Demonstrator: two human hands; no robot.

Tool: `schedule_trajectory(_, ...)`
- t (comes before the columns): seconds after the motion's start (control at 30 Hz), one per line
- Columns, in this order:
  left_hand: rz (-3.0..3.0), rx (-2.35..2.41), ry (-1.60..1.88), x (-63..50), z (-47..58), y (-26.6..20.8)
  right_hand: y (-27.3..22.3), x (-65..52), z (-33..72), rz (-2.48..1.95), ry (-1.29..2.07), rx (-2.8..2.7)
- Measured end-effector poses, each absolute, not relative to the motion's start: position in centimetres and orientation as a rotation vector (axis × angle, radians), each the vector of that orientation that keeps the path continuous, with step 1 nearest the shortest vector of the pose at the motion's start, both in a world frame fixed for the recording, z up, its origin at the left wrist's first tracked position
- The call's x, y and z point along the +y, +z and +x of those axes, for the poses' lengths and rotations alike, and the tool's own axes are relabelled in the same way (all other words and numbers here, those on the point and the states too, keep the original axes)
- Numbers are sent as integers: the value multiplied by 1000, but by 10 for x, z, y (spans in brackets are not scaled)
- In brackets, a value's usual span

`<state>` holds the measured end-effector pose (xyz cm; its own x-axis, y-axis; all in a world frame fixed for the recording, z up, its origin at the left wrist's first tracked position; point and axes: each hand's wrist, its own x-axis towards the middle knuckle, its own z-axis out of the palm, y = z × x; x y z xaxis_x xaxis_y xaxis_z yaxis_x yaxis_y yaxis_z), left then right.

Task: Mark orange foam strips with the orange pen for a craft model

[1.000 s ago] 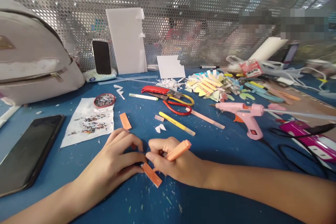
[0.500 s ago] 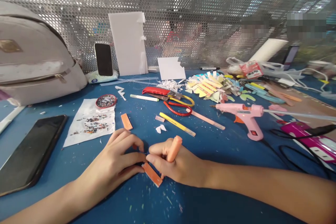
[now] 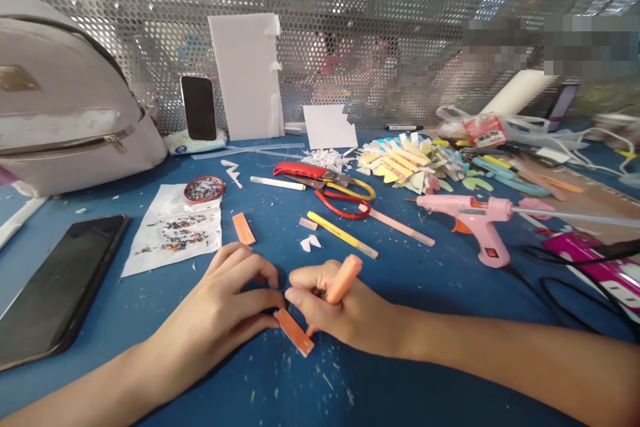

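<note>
My right hand (image 3: 345,310) is closed around an orange marker (image 3: 346,277), its upper end sticking out above the thumb; the marker's tip is hidden. Under it, a small orange strip (image 3: 296,332) with pale edges lies slanted on the table. The fingertips of my left hand (image 3: 227,300) are bent and pinch the strip's upper left end. Just beyond my left hand lies a second orange strip (image 3: 244,228) with thin lines across it. White scraps (image 3: 310,243) and a yellow marker (image 3: 343,235) lie past my right hand.
Red and yellow-handled scissors (image 3: 345,197), a peach marker (image 3: 397,223), and a pink glue gun (image 3: 465,210) lie beyond my hands. Paper cuttings (image 3: 405,163) are heaped behind. At left are a phone (image 3: 65,287), beads on white paper (image 3: 175,233) and a backpack (image 3: 65,100).
The orange marker leans further to the right and my right hand has shifted slightly rightward. My left hand stays at the strip; the whole view has shifted a little.
</note>
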<state>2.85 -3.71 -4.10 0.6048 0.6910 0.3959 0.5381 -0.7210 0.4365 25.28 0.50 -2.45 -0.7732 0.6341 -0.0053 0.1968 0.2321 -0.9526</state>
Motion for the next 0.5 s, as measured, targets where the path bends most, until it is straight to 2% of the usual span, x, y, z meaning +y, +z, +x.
schedule_trajectory(0.5,2558,1035,798,-37,29,-41,-25,4,254,-715,1555,-2151)
